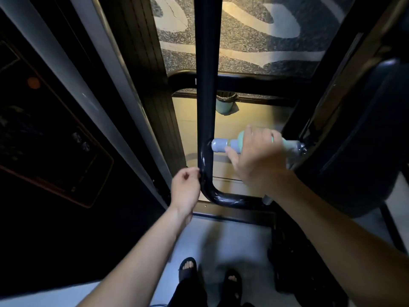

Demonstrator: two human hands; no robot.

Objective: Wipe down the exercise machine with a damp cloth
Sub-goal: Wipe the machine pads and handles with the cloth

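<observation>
Beside the bend of the dark curved tube [204, 151], which serves as the landmark, both hands are at work on the exercise machine [354, 134]. To the tube's left, the left hand [186, 187] has its fingers curled against the tube just above the bend; whether the grip actually wraps the tube or only rests on it cannot be told, since the fingertips sit hidden behind the metal. It seems placed there to steady the frame, or the person, while the other hand scrubs. To the tube's right, the right hand [254, 156] closes its grip over a pale green damp cloth [240, 138] bunched round a light-coloured handle bar [219, 145] that runs from the tube across to the dark frame on the far side. The cloth shows only as slivers at the hand's edges (most of it lies under the palm), which suits wiping a round bar by sliding along it. Streaks of shine on the tube's bend suggest it may already be wet, though that is a guess. Beyond the tube and lower down, a small green bucket [224, 105] stands on the floor, probably holding rinsing water. Nearer than the tube, two sandalled feet [188, 268] stand on pale flooring.
</observation>
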